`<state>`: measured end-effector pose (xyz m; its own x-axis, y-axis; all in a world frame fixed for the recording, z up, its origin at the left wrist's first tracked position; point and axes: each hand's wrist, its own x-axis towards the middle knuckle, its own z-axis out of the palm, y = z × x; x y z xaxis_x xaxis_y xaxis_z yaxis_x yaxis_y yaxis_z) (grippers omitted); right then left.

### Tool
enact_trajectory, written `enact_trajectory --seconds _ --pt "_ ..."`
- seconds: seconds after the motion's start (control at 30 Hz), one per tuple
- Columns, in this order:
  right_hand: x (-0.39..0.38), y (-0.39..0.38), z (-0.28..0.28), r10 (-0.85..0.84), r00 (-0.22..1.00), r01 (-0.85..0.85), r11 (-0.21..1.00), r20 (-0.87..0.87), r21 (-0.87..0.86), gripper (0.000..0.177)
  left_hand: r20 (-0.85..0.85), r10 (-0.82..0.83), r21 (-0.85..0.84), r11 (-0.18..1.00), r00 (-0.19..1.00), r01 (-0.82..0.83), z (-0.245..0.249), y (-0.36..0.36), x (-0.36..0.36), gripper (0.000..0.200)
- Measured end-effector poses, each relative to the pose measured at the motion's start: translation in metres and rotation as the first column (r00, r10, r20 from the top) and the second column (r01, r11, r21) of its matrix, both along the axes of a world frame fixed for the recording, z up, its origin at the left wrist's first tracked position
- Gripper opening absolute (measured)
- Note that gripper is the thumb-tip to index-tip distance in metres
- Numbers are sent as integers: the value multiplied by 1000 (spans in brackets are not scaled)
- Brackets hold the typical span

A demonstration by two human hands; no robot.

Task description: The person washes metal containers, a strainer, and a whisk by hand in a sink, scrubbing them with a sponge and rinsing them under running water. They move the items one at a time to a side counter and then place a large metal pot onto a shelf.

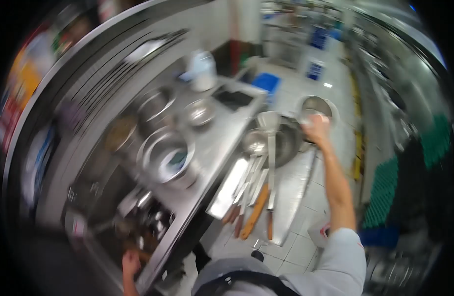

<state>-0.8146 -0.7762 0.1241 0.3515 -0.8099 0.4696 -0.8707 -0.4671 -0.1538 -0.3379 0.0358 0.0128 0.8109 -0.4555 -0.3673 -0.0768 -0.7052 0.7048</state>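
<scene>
Reaching forward on the right, my right hand point(315, 127) is closed at the rim of a round metal bowl point(314, 104); motion blur hides its fingertips. Just left of it, a wok point(288, 143) and a ladle point(255, 142) rest on a metal surface point(291, 207). A spatula point(270, 121) and several long-handled utensils lie there too, handles toward me. My left hand point(131, 261) is low at the left, over the sink's near edge; its fingers are blurred, and whether it holds anything is unclear. Close to it, metal utensils point(159, 222) lie in the sink.
On the steel counter point(212, 133) stand a large pot point(168, 158), another pot point(155, 106), a small bowl point(200, 112) and a white container point(202, 71). A blue object point(266, 84) is beyond. Green mats point(383, 192) hang at right.
</scene>
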Motion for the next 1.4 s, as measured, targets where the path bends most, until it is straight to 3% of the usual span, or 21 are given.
enact_trajectory --seconds 0.03,0.07,0.2,0.27,0.37,0.4,0.47,0.53,0.6,0.63,0.67,0.73,0.87,0.9,0.93,1.07,1.13,1.23,1.27,1.33,1.4 --pt "9 -4 -2 81 995 -73 989 58 -126 41 219 -102 4 995 970 104 -40 24 26 17" --pt "31 2 9 235 972 -215 922 24 -322 29 -40 12 -65 998 999 -14 16 -9 9 14" --pt "160 119 98 550 777 -498 835 307 -235 13 -55 171 -293 939 984 -180 -2 0 100 14" --pt "227 180 114 638 631 -682 727 441 -74 18 -91 360 -354 860 929 -368 10 -15 156 11" --pt "337 266 118 909 364 -930 365 203 34 17 -343 525 -573 540 779 -616 12 -32 253 15" --pt "373 290 117 887 442 -856 373 134 357 16 -379 585 -619 416 717 -666 15 -43 274 16" --pt "434 294 72 927 375 -727 289 8 623 23 -470 583 -698 214 663 -683 9 -58 305 16" --pt "473 260 -17 928 273 -556 366 -253 746 63 -421 546 -670 351 724 -654 -42 -65 325 20" --pt "494 223 -103 898 21 -376 415 -440 829 66 50 465 -437 806 884 -400 -155 -82 335 24" --pt "497 220 -114 882 -6 -314 447 -472 838 64 6 427 -188 889 904 -418 -142 -108 301 28" --pt "502 221 -116 878 9 -287 460 -478 840 61 46 309 -194 936 950 -295 -202 -126 288 35" --pt "505 218 -116 889 99 -304 454 -446 837 57 -273 92 39 996 958 -85 -147 -162 245 52" --pt "503 217 -87 883 421 -442 401 -209 803 48 -371 267 -421 806 890 -417 -224 -231 199 58" --pt "501 220 -74 845 522 -464 396 -117 792 46 -497 328 -314 795 804 -519 -223 -235 201 60" --pt "505 259 -29 588 799 -187 439 -124 879 40 -495 474 -288 701 728 -652 -264 -245 202 62" --pt "484 255 -13 115 979 -200 436 166 877 28 -901 314 -250 191 300 -949 -204 -170 258 63" --pt "469 227 -37 463 871 -148 571 -167 808 27 -939 143 -299 101 312 -949 -171 -128 287 60" --pt "448 203 -106 764 207 -499 620 -611 606 47 -870 272 -375 179 412 -909 -110 -91 307 52" --pt "453 215 -98 817 225 -414 574 -531 707 49 -697 411 -492 322 588 -809 -119 -90 310 54" --pt "466 245 -76 861 272 -250 495 -431 832 55 -366 401 -390 753 840 -529 -104 -99 299 54" --pt "484 259 -61 849 325 -99 469 -417 878 61 -9 41 -159 986 999 -42 -163 -114 301 49"
